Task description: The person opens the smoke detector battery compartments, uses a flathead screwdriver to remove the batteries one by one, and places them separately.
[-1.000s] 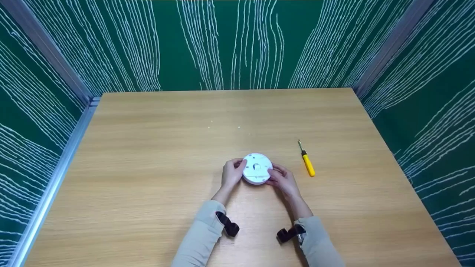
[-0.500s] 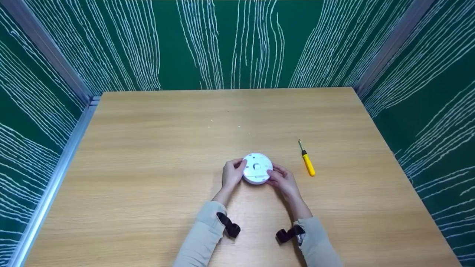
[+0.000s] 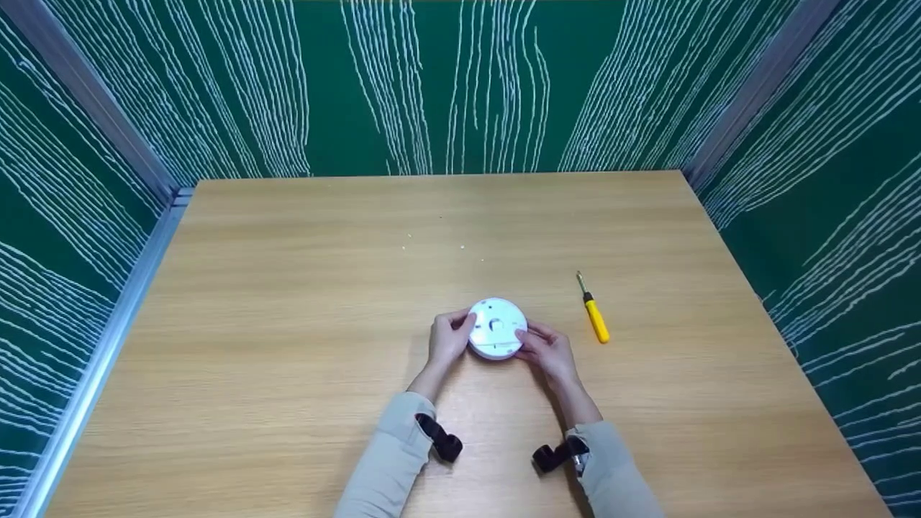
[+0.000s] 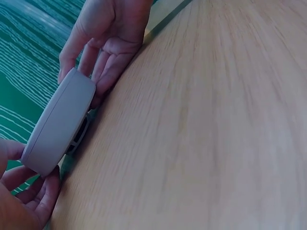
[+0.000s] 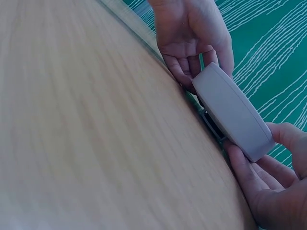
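Note:
A white round device (image 3: 496, 327), apparently a smoke detector, lies flat-face up between both hands, with small holes and a central mark on that face. My left hand (image 3: 447, 339) pinches its left rim, thumb on top and fingers beneath. From the right, my right hand (image 3: 550, 351) grips the opposite rim the same way. In the left wrist view the detector's smooth side wall (image 4: 60, 122) shows edge-on. Beneath it, a smaller dark slotted part (image 5: 213, 125) protrudes toward the tabletop in the right wrist view. Whether that part touches the table, I cannot tell.
On the wooden table (image 3: 302, 288), a screwdriver (image 3: 596, 316) with a yellow handle lies to the right of the hands, its tip pointing away. Several tiny white specks (image 3: 462, 247) are scattered farther back. Green walls (image 3: 489, 86) with white streaks enclose the far and side edges.

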